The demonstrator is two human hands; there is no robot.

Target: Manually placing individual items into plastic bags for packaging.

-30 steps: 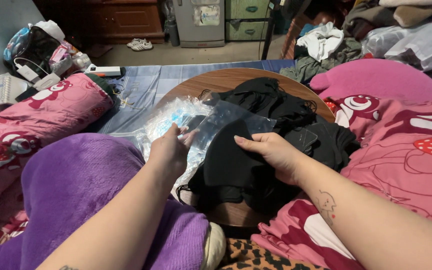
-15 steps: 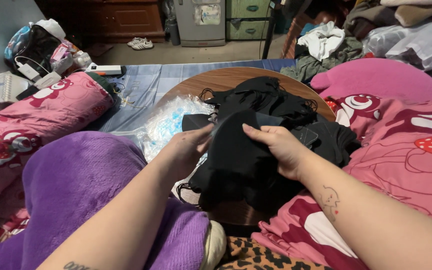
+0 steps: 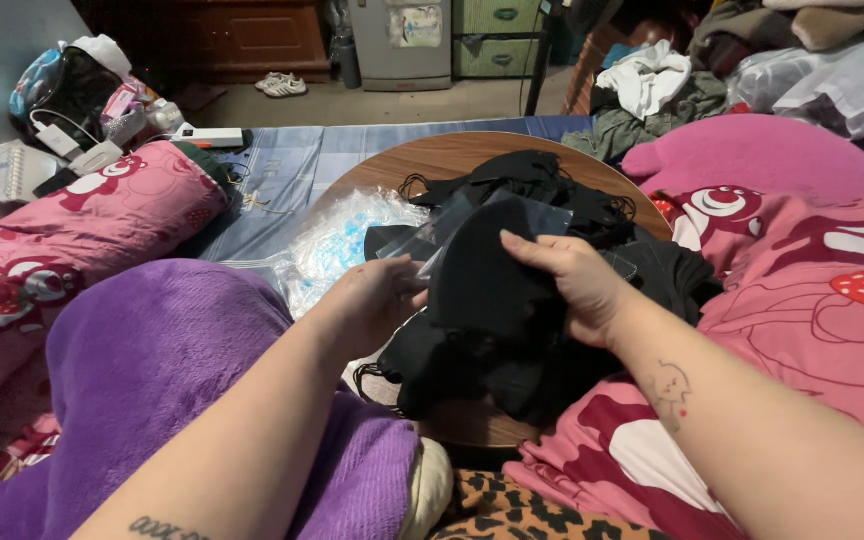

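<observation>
Round wooden surface [image 3: 452,160], heaped with black masks: right hand [image 3: 572,285] grasps a black fabric mask [image 3: 492,280] at centre, left hand [image 3: 377,300] pinches the clear plastic sleeve [image 3: 442,235] at nine o'clock. Best hold that opening wide.

I'm seeing matt black cloth [image 3: 492,290] sliding into a glossy clear plastic sleeve [image 3: 512,215], over a smooth wood-grain surface [image 3: 432,160] beside a fuzzy purple blanket [image 3: 152,370].
</observation>
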